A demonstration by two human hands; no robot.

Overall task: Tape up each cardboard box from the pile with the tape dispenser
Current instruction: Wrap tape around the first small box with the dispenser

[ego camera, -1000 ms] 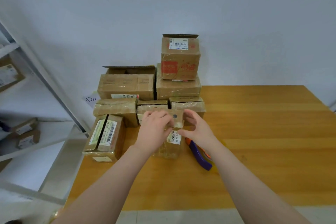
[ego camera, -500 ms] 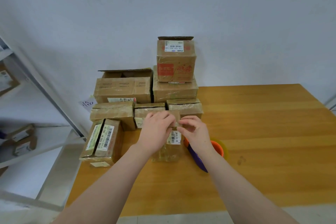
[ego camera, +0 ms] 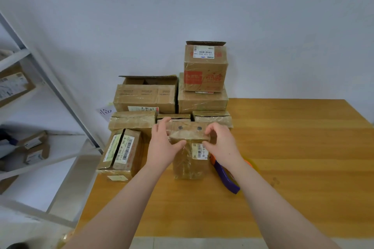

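1. On the counter, toward its left half, a small box is stood upright; it is wrapped in clear tape, and a barcode label is stuck on the right of its front face.
2. The top of the small box, on which two dark dots are seen, is gripped at its left end by the left hand, with the thumb set against the front edge and the fingers curled over the top.
3. The right end of that top is gripped in the same way by the right hand, so both hands are closed on the small box.
4. Just right of the small box, the tape dispenser is laid on the counter, its purple handle turned toward the person and its orange part partly hidden by the right wrist; it is held by neither hand.
5. Directly behind the small box, a pile of cardboard boxes is stacked against the wall, with an open-topped box to the rear left and a red-printed box set highest.
6. Left of the small box, two narrow labelled boxes are laid side by side at the counter's left edge.
7. Farther left of the small box, beyond the counter, a metal shelf rack is seen with more parcels on it.
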